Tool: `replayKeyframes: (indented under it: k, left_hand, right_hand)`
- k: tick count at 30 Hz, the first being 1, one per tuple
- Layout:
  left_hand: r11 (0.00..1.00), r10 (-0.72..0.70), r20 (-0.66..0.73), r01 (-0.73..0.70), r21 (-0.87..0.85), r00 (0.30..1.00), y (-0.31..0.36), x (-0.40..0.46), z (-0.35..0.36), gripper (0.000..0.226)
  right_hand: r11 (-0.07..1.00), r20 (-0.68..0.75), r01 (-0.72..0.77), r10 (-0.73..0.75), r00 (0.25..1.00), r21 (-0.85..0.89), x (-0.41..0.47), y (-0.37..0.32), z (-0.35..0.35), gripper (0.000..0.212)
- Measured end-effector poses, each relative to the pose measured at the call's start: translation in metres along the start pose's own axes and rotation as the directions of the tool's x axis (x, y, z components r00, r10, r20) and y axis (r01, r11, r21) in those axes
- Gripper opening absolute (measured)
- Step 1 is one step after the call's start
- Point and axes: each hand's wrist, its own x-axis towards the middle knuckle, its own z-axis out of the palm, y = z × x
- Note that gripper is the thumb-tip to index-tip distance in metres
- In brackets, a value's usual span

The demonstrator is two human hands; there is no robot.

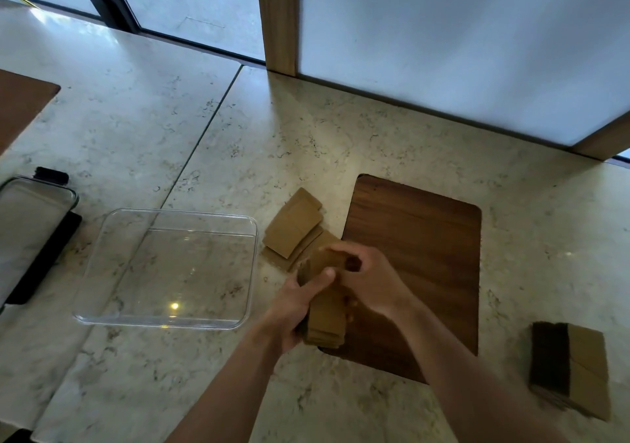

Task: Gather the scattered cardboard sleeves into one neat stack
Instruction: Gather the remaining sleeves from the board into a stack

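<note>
Both hands hold one bundle of brown cardboard sleeves above the left edge of a dark wooden board. My left hand grips the bundle from the left side. My right hand closes over its top end. A few loose sleeves lie overlapped on the marble counter just left of the board. A separate stack of sleeves stands at the right, near the counter's front.
An empty clear plastic container sits left of the hands. Its lid lies at the far left edge. A frosted panel with wooden posts stands behind the board. A brown mat corner shows at the upper left.
</note>
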Motion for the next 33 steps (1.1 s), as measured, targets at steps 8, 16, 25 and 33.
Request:
replayKeyframes:
  k: [8, 16, 25, 33]
  left_hand:
    - [0.968, 0.239, -0.318, -0.200, 0.150, 0.918, -0.008, -0.002, -0.021, 0.059]
    - [0.946, 0.320, -0.306, -0.319, 0.054, 0.897, -0.001, 0.000, -0.015, 0.054]
    - [0.993, 0.086, -0.049, -0.089, -0.072, 0.995, 0.004, 0.005, 0.002, 0.059]
    - [0.969, 0.196, -0.131, -0.212, -0.123, 0.972, -0.009, -0.002, -0.026, 0.067]
  right_hand:
    - [0.654, -0.426, -0.296, -0.044, 0.904, -0.696, 0.038, 0.024, 0.041, 0.083]
    - [0.972, -0.467, -0.146, 0.216, 0.857, 0.182, 0.022, 0.000, -0.025, 0.031]
    - [0.997, -0.062, 0.067, -0.069, 0.996, -0.028, 0.007, -0.022, 0.006, 0.025]
    - [0.903, -0.528, -0.182, -0.057, 0.847, -0.390, 0.072, -0.013, 0.039, 0.054]
